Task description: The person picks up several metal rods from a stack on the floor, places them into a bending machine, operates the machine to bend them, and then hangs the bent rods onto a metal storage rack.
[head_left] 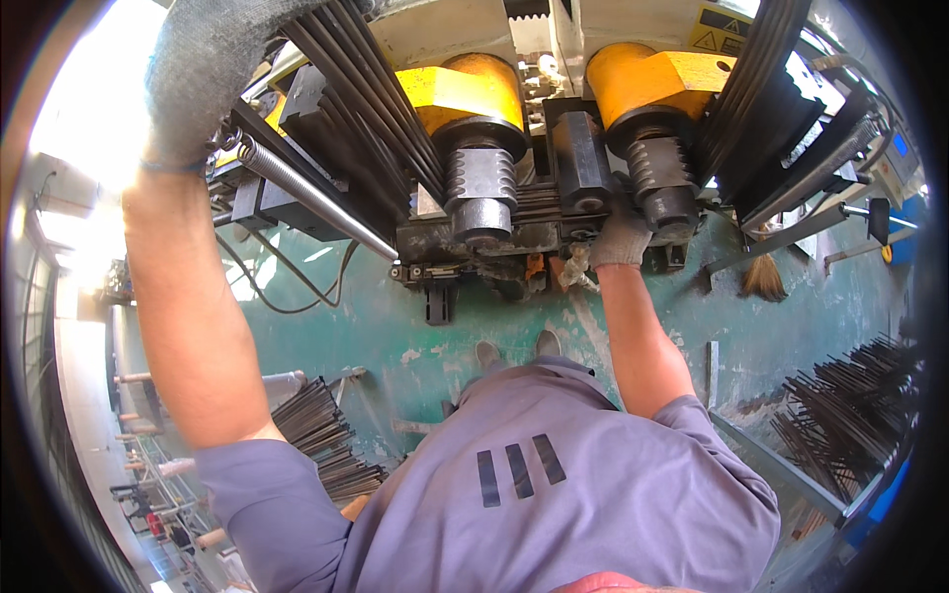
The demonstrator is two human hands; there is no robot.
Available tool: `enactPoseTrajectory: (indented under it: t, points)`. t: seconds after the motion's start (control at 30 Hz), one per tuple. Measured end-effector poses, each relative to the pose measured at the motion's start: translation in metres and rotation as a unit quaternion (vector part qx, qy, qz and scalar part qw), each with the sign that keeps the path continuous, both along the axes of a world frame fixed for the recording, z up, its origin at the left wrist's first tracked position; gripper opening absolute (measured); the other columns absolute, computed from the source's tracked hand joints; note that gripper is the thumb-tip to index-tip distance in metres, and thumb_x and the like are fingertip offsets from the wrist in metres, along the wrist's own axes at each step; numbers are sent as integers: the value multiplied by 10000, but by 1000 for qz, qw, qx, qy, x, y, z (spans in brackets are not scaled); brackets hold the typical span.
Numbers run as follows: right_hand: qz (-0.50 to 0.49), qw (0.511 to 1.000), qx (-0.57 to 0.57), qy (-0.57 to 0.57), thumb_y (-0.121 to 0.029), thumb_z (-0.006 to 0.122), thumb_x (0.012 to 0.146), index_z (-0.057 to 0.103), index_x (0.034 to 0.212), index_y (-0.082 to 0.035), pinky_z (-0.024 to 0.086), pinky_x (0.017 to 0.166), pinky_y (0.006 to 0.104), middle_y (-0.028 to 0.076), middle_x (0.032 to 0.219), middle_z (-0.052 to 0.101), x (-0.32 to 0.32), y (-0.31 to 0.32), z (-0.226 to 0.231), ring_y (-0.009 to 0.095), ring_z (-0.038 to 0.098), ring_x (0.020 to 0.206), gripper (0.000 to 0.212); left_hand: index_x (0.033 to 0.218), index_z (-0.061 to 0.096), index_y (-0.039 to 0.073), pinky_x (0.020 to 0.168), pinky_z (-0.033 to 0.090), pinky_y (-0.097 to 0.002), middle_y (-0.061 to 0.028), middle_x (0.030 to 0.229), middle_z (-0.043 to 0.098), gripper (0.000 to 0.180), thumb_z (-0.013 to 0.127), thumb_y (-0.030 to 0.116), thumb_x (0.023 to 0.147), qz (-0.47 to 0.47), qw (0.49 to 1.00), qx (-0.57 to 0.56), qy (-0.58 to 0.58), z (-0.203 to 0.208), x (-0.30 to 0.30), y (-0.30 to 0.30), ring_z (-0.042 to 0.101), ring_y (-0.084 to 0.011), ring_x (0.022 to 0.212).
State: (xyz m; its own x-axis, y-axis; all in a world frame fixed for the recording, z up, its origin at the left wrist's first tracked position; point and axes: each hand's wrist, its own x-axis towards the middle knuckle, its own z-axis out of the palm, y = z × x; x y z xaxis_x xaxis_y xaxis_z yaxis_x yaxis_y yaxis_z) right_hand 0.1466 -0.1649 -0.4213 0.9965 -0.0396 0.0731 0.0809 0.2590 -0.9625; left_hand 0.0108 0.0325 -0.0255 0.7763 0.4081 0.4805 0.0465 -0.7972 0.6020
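Observation:
My left hand, in a grey work glove, reaches to the upper left. Its fingers lie against the upper ends of a slanted bundle of long dark metal rods, partly cut off by the picture's top edge. My right hand, also gloved, is inside the machine, between a black block and the right ribbed metal spindle; its fingers are hidden there. A matching ribbed spindle sits left of the block. Yellow housings stand above both spindles.
Another slanted stack of dark rods rests at the machine's right. A coil spring and a cable are beside my left forearm. More rods lie on racks at lower left and right. A broom stands right.

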Motion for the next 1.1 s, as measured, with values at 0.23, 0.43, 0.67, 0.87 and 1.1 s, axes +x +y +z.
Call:
enactPoseTrajectory:
  t: [0.23, 0.43, 0.67, 0.87, 1.1]
  points:
    - [0, 999, -43, -10, -26, 619, 959, 721, 1276, -81, 530, 1017, 351, 120, 1271, 712, 0, -4, -6, 228, 666, 1173, 337, 1062, 714, 26, 828, 601, -337, -102, 915, 725, 176, 739, 135, 927, -8, 1000, 13, -13, -1, 5, -1, 711, -193, 839]
    - [13, 831, -547, -102, 1, 606, 926, 711, 1325, -165, 509, 1095, 350, 143, 1324, 705, 10, -25, -35, 273, 644, 1280, 445, 1088, 707, 31, 838, 605, -332, -100, 928, 723, 190, 740, 132, 931, -55, 995, 57, -68, 6, -7, -2, 712, -190, 850]
    - [-33, 991, 90, 89, -85, 781, 921, 718, 1199, 24, 571, 971, 376, 126, 1224, 706, -76, -93, 13, 243, 681, 1068, 305, 1157, 683, 37, 897, 608, -352, -90, 959, 710, 239, 739, 121, 940, -214, 970, 80, -77, -2, -127, 8, 715, -198, 917]
    - [56, 994, -85, -45, -232, 720, 977, 686, 1079, 97, 598, 795, 367, 178, 1029, 729, -162, -58, 67, 237, 703, 867, 346, 930, 741, 65, 721, 595, -291, -23, 840, 752, 104, 770, 85, 832, 65, 925, -251, -276, -68, -317, -41, 726, -117, 782]
    - [332, 924, -94, -163, -361, 656, 1046, 690, 1166, 13, 562, 785, 334, 93, 965, 747, -280, 61, 78, 203, 690, 850, 394, 1143, 648, 16, 808, 592, -351, -111, 965, 734, 279, 755, -29, 889, 226, 801, -265, -486, -188, -569, -133, 733, -227, 909]
